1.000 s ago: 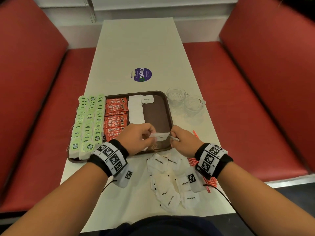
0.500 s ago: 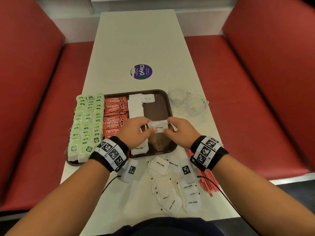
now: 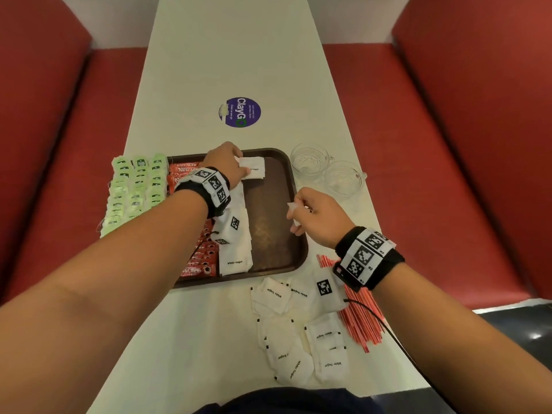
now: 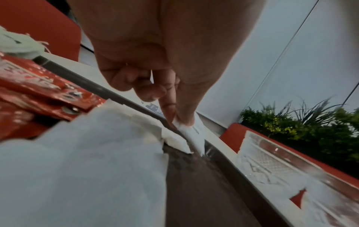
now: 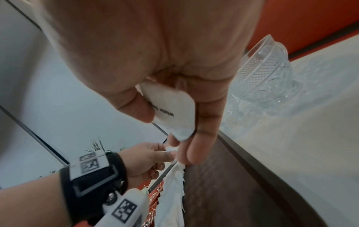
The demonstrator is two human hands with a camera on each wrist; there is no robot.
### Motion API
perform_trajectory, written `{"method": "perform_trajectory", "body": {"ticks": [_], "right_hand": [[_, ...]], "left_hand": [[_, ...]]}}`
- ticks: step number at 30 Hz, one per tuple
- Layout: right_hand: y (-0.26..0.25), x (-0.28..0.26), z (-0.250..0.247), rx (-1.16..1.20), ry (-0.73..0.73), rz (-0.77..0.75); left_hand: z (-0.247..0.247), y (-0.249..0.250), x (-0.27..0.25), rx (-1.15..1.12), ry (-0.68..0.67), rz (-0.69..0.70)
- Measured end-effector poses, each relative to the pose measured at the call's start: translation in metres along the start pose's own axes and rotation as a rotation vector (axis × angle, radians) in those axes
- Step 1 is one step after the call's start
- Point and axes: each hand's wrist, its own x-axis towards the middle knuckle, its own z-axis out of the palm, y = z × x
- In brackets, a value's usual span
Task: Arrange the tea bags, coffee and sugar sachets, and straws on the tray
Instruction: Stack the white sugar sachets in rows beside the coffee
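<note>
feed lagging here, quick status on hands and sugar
Left hand pinching sugar sachet at tray far end. Right hand gripping spare sachet. Nothing blocking.

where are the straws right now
In the head view the straws lie on the table, off the tray's near right corner, partly under the right wrist.

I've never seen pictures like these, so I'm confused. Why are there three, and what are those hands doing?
No machine here, just a person wearing three cameras: one on the head, one on each wrist. The left hand pinches a white sugar packet at the far end of the brown tray. The right hand holds another sugar packet. The tray also carries green tea bags and red coffee packets. More sugar, red straws and two glass cups sit on the table.
</note>
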Motion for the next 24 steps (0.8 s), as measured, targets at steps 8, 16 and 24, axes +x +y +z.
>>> {"method": "perform_trajectory", "body": {"ticks": [8, 16, 24], "right_hand": [[0.007, 0.006, -0.009, -0.149, 0.064, -0.097], [0.011, 0.018, -0.007, -0.093, 0.096, -0.073], [0.01, 0.023, -0.002, -0.009, 0.074, -0.016]], "left_hand": [[0.014, 0.011, 0.033, 0.187, -0.021, -0.078], [0.015, 0.008, 0.04, 0.352, -0.012, 0.068], [0.014, 0.015, 0.029, 0.465, -0.114, 0.173]]}}
